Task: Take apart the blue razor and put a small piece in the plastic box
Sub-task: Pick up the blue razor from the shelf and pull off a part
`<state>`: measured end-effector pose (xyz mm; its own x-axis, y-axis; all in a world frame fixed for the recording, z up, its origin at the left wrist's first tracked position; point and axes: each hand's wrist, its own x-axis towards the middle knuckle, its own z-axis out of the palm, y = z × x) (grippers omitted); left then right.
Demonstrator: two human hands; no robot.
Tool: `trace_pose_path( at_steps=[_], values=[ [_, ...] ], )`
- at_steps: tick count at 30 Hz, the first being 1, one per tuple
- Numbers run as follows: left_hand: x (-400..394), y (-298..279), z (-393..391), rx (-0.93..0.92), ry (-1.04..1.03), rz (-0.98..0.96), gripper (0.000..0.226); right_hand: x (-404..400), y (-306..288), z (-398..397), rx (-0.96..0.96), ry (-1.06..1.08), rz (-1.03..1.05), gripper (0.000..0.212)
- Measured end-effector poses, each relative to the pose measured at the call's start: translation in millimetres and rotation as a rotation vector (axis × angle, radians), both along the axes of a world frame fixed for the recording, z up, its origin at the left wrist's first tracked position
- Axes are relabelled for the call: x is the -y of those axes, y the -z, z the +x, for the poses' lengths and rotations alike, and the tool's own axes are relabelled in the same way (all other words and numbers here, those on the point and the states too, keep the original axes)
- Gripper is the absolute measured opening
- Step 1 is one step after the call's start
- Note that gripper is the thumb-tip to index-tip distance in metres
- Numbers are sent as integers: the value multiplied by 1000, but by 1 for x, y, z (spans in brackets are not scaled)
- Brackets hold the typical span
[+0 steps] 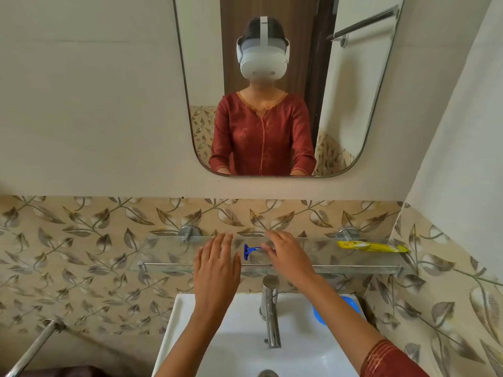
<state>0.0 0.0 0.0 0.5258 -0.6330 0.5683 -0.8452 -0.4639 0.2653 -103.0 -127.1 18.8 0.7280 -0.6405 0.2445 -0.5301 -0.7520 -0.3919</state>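
One blue razor (251, 251) lies on the glass shelf (313, 257), its head toward 9 o'clock, between two hands. The left hand (216, 263) hovers flat with fingers (223, 242) spread and empty; the right hand (285, 255), at the razor's 3 o'clock, reaches over its handle with fingers loosely spread. One yellow tube (371, 246) lies at the shelf's 3 o'clock end.

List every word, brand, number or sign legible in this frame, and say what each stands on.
None can be read.
Flat yellow sachet on the right end of the glass wall shelf: printing too blurred to read.
Blue plastic razor on the shelf between the left hand and the right hand: no lettering visible.
White headset in the mirror: no marking shows.
Blue plastic object on the white basin: mostly hidden, no text seen.
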Motion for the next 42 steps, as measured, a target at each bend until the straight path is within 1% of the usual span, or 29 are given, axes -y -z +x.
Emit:
trace_pose_path(
  at_steps=[2,4,10,12,14,17,22,25,30,33,36,38,42],
  values=[
    [0,1,1,-60,51,-71,29,0,2,4,-55,-84,18,45],
    [-2,6,2,-86,44,-88,23,-1,2,7,-82,-118,33,44],
    [-12,12,0,-106,73,-170,19,2,4,13,-16,-116,100,30],
    [-21,16,-4,-158,127,-223,26,2,4,13,-11,-107,125,29],
    [-35,22,-13,-244,176,-277,24,3,3,14,-13,-94,138,28],
    [-57,40,-31,-357,212,-275,20,2,3,13,-16,-89,139,26],
    [-76,64,-47,-357,216,-181,20,1,0,14,-24,-85,126,25],
    [-80,67,-48,-378,198,-153,20,-1,-8,14,70,-75,109,24],
    [-79,53,-43,-422,225,-198,23,-15,-37,0,308,-90,44,27],
    [-73,37,-37,-469,284,-262,23,-28,-48,-17,438,-112,88,25],
    [-61,12,-32,-527,366,-320,22,-38,-49,-31,504,-110,165,22],
    [-50,-9,-28,-597,426,-327,31,-45,-47,-36,524,-112,212,20],
    [-32,-43,-25,-736,583,-262,60,-58,-37,-42,552,-123,274,18]
  ],
)
